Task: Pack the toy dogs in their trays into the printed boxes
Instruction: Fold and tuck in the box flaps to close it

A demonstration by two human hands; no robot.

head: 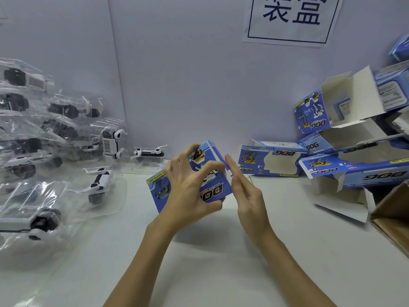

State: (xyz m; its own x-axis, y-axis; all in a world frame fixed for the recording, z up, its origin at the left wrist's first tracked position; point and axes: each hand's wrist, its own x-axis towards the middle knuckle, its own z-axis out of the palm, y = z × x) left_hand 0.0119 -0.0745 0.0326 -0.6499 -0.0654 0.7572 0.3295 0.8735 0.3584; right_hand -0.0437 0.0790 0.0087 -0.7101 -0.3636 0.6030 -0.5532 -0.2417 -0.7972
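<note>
printed box (212, 173) | left hand (188, 185) grips it | right hand (247, 191) flat, fingers straight, at its right side

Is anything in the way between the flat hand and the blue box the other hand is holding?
No, nothing visible. The right hand is flat with straight fingers right beside the blue box, which the left hand grips. Only a thin gap shows between them.

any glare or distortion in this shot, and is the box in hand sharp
Head view: wide-angle bending bows the wall seam and the stacked boxes at the edges; glare streaks the clear trays on the left; the box gripped by the left hand is slightly soft, print still readable; soft shadow under the forearms; the right hand is sharp enough.
</note>
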